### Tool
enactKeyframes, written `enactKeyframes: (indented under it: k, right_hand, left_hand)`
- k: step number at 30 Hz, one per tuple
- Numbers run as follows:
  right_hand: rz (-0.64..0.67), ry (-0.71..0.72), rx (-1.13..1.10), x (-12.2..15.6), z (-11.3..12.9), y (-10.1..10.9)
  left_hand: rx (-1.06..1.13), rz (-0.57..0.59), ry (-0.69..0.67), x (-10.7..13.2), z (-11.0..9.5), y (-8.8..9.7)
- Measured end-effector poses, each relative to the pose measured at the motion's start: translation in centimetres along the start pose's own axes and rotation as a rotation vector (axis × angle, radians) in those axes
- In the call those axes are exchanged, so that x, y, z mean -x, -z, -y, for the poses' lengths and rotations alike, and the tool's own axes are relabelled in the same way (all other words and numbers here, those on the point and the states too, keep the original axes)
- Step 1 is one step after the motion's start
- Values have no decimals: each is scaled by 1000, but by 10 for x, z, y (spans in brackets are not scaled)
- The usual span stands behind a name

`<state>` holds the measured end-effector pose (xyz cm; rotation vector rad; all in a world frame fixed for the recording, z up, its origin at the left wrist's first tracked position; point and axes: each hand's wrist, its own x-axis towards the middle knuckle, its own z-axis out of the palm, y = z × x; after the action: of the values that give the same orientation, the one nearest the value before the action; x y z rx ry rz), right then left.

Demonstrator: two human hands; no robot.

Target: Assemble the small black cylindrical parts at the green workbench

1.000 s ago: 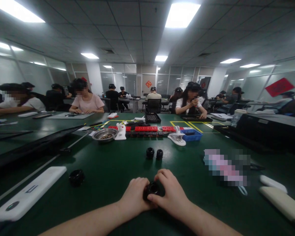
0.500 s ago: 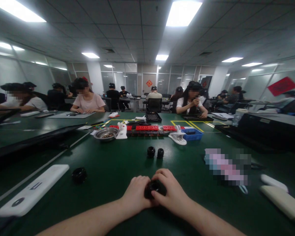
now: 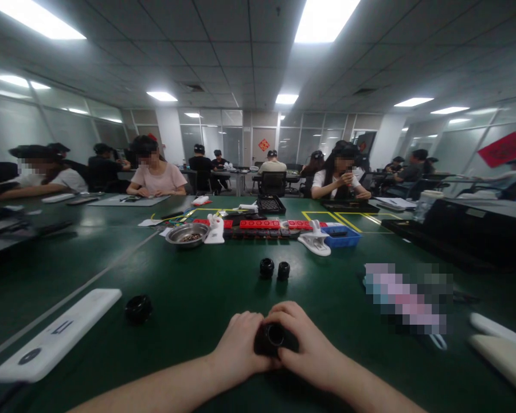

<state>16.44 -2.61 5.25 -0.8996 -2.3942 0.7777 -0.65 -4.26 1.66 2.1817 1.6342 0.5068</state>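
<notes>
Near the front of the table, both hands are closed around one black cable gland (image 3: pixel 276 334), its round opening facing up towards me. My left hand (image 3: pixel 241 341) grips its left side, with the fingertips mostly hidden behind it. Around the right side curls my right hand (image 3: pixel 307 338), index finger over the top and thumb at the front. Two smaller black cable glands, one (image 3: pixel 266 268) beside the other (image 3: pixel 284 270), stand just beyond my hands. A larger black one (image 3: pixel 138 309) lies off to the left.
On the green table (image 3: pixel 189 298) are a white power strip (image 3: pixel 58 335) at left and a blurred-out pink item (image 3: pixel 406 298) at right. Farther back are a metal bowl (image 3: pixel 187 234), red strips (image 3: pixel 260 224), a white clamp (image 3: pixel 316 241) and a blue tray (image 3: pixel 344 237). Several people sit beyond.
My right hand has turned slightly on the cable gland and shifted a little right, so more of the opening shows. The whole view has moved slightly.
</notes>
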Motion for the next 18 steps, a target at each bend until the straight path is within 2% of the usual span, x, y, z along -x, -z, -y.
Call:
enactKeyframes:
  k: [2,8,10,15,18]
  right_hand:
    - [20,6,-38,1,-2,1]
    - [-150,-186,139,-1,0,-8]
    - [-140,-173,165,-2,2,-8]
    - [29,-1,-3,2,-2,-6]
    - [-38,-90,0,2,-7,-7]
  left_hand:
    - [0,12,8,0,1,0]
    - [-7,21,34,0,3,-3]
    - [-24,19,29,-1,3,-4]
    - [-31,1,-17,-2,5,-6]
    - [-41,0,-3,-2,5,-6]
